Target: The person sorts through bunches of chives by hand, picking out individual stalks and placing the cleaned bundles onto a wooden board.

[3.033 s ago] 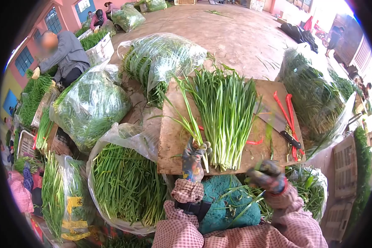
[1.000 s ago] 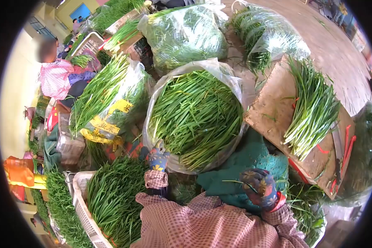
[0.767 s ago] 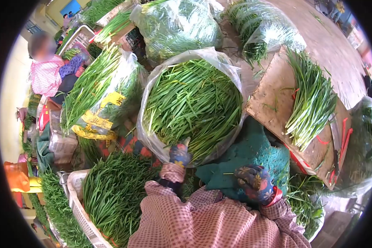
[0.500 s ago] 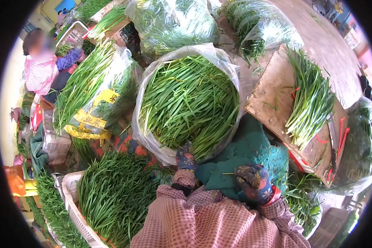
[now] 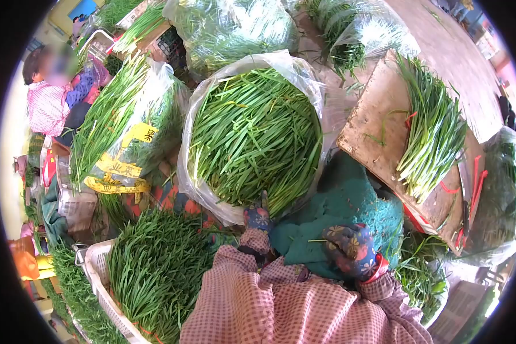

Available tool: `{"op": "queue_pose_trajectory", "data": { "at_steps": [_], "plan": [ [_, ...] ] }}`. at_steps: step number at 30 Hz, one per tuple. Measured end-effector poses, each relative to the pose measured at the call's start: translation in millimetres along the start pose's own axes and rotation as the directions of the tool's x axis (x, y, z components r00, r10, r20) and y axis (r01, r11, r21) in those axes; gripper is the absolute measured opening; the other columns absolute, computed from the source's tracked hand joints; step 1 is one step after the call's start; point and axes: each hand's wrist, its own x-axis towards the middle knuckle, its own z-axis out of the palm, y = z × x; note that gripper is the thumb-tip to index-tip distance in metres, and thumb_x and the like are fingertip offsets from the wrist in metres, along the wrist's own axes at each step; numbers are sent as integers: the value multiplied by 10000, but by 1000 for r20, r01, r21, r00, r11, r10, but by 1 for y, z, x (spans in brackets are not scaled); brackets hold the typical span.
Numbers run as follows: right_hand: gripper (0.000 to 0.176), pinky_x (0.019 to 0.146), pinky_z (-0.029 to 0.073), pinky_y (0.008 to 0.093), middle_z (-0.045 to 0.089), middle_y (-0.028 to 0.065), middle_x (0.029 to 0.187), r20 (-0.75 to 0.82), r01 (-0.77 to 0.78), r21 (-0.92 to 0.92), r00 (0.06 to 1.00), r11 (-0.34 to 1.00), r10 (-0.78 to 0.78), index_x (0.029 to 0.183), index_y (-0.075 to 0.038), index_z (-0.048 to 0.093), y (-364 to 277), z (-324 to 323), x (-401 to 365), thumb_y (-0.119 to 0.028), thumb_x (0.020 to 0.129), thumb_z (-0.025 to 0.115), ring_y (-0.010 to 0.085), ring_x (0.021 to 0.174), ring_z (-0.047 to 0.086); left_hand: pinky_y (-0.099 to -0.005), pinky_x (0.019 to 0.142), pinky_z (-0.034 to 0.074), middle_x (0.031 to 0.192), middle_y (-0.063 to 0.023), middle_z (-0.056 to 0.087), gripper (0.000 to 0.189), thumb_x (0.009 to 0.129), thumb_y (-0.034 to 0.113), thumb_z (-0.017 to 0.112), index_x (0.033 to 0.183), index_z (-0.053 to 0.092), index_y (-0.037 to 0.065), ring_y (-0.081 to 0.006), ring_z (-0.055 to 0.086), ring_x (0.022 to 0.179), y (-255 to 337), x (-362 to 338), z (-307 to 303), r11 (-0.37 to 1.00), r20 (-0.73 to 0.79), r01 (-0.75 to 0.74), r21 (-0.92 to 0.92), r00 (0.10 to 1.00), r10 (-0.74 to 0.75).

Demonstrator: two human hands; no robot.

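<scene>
My left hand (image 5: 257,217), in a flowered glove, is at the near rim of a clear plastic bag (image 5: 184,172) that stands open and full of garlic chives (image 5: 255,135). Its visible fingers stretch forward onto the leaves; the rest of the grip is partly hidden. Over the teal cloth (image 5: 304,229) on my lap, my right hand (image 5: 351,250), gloved alike, is curled closed. A thin chive stalk (image 5: 316,241) sticks out from its fingers to the left.
A white crate (image 5: 100,269) of chives stands at lower left. On the right, a chive bundle (image 5: 433,135) lies on a wooden board (image 5: 378,123). Bagged greens (image 5: 235,34) stand behind, and another bag with yellow tape (image 5: 120,166) is at left. A person (image 5: 49,106) sits at far left.
The view has shifted slightly, so the bag and crate appear a little higher and further left. My left hand's finger shows more clearly on the leaves. The right hand stays closed.
</scene>
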Motion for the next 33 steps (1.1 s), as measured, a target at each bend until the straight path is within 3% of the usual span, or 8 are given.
{"op": "queue_pose_trajectory", "data": {
  "at_steps": [4, 10, 15, 19, 22, 24, 27, 33],
  "plan": [
    [224, 695, 421, 391, 606, 76, 869, 11, -38, 33, 999, 999, 37, 892, -96, 602, 1, -4, -2, -153, 676, 621, 261, 782, 575, -384, 887, 380, 1212, -164, 447, 859, 672, 178, 649, 1348, 133, 52, -283, 476, 1065, 2, 1, 12, 992, -232, -19, 121, 971, 47],
    [203, 663, 447, 371, 611, 94, 851, 39, -4, 129, 999, 992, -1, 882, -81, 606, 1, -10, 4, -155, 692, 607, 280, 755, 582, -378, 885, 384, 1207, -156, 453, 827, 677, 162, 647, 1337, 162, 49, -274, 479, 1060, -26, -4, -25, 956, -97, -166, -241, 984, 146],
    [241, 667, 479, 335, 612, 133, 856, 101, 46, 394, 991, 918, -93, 936, -52, 594, -2, 20, 35, -180, 732, 582, 297, 765, 589, -374, 883, 387, 1202, -150, 458, 800, 682, 148, 646, 1328, 186, 46, -267, 481, 1056, -55, -8, -83, 455, 9, -116, -883, 965, 263],
    [275, 704, 476, 323, 618, 115, 915, 335, -314, 489, 929, 814, 157, 992, -40, 593, -14, 40, 48, -173, 751, 606, 220, 808, 602, -370, 881, 390, 1198, -144, 461, 779, 685, 137, 644, 1321, 205, 44, -261, 483, 1053, -60, -36, -112, 109, -13, -54, -993, 940, 340],
    [390, 794, 454, 302, 580, 113, 1047, 494, -477, 617, 854, 626, 163, 1142, -48, 503, -6, 54, 48, -157, 778, 591, 185, 941, 561, -367, 880, 392, 1195, -141, 464, 763, 688, 129, 643, 1316, 219, 42, -257, 484, 1051, -59, -60, -117, -54, -46, -26, -998, 917, 397],
    [462, 790, 464, 302, 532, 123, 1124, 386, -394, 916, 917, 79, 98, 1214, -5, 403, 1, 67, 44, -223, 830, 541, 211, 954, 553, -365, 880, 393, 1193, -138, 466, 753, 690, 124, 643, 1313, 229, 41, -254, 485, 1049, -57, -74, -114, -120, -63, -12, -993, 902, 427],
    [592, 908, 393, 269, 421, 160, 1237, 542, -503, 783, 840, -367, 5, 1306, -16, 228, 13, 79, 43, -136, 823, 548, 222, 1128, 438, -362, 879, 395, 1190, -134, 469, 737, 692, 116, 642, 1307, 243, 39, -250, 487, 1047, -50, -88, -106, -184, -88, -1, -983, 880, 466],
    [522, 898, 397, 266, 455, 143, 1209, 333, -320, 937, 940, -143, 74, 1288, -1, 268, -19, 73, 30, -82, 836, 517, 212, 1110, 452, -356, 876, 399, 1184, -126, 474, 706, 698, 100, 640, 1297, 272, 36, -241, 489, 1042, -36, -103, -92, -229, -131, -14, -973, 854, 503]
  ]
}}
